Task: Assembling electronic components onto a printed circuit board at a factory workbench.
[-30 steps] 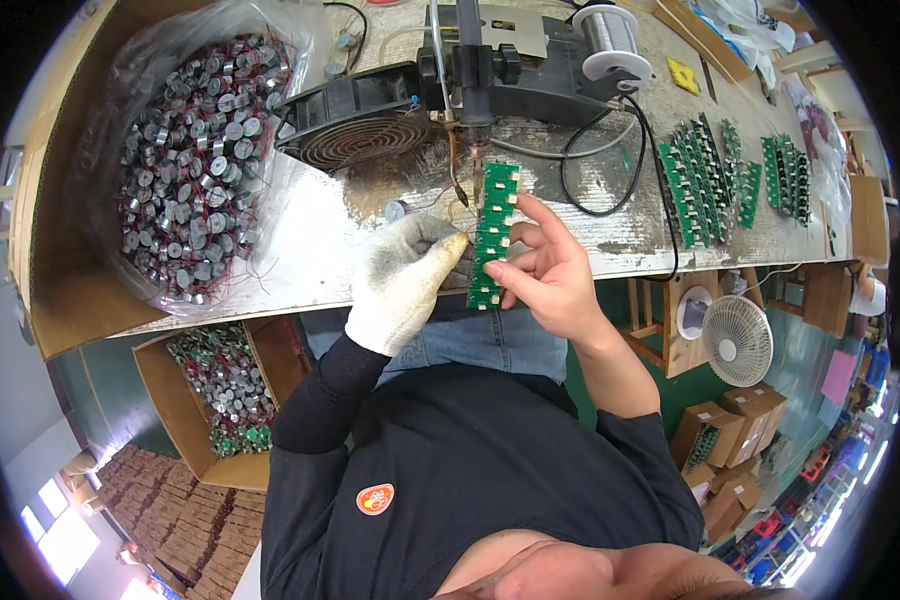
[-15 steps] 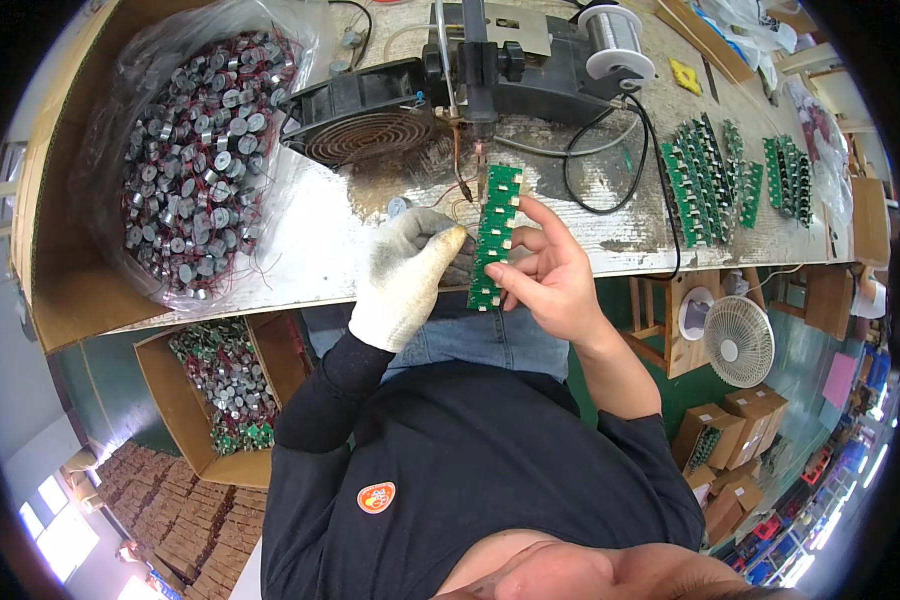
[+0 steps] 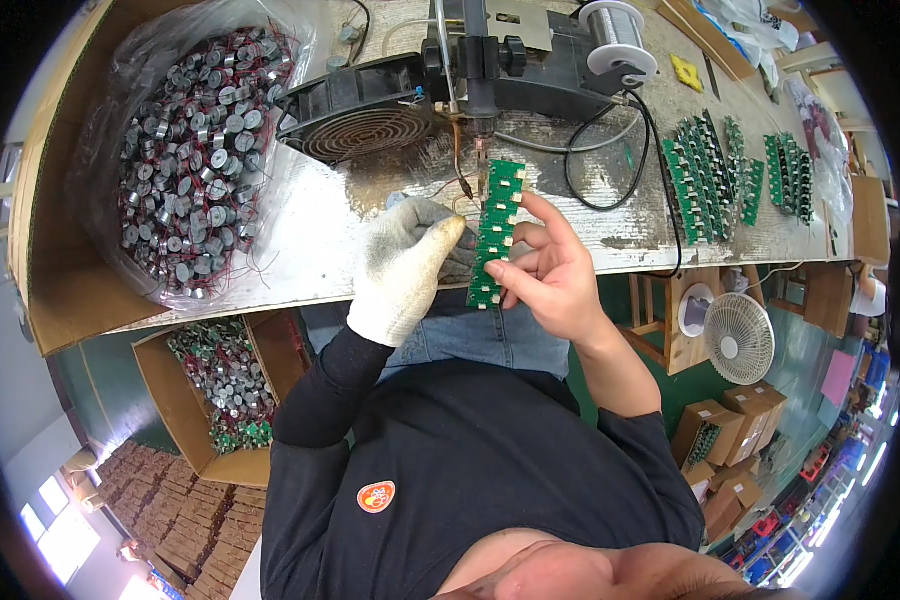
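Observation:
A long green circuit board strip (image 3: pixel 497 232) with a row of small pale parts stands nearly upright in front of me. My bare right hand (image 3: pixel 550 262) grips its right edge between thumb and fingers. My left hand (image 3: pixel 408 262), in a white glove with a stained thumb, is closed beside the strip's left edge; whatever its curled fingers hold is hidden. Just beyond the glove a small round silver motor (image 3: pixel 397 199) partly shows, with thin wires near it. The tip of a soldering iron (image 3: pixel 466 187) points down close to the strip's upper left edge.
A black fan (image 3: pixel 365 130) and a solder wire spool (image 3: pixel 612 42) stand at the back. At left, a plastic-lined carton holds many small motors (image 3: pixel 205 170). More board strips (image 3: pixel 705 180) lie at right, past a looped black cable (image 3: pixel 645 150). Below the table's left is another carton (image 3: pixel 185 430).
The strip's upper end has shifted slightly right and away from me. Both hands keep nearly the same place and grip.

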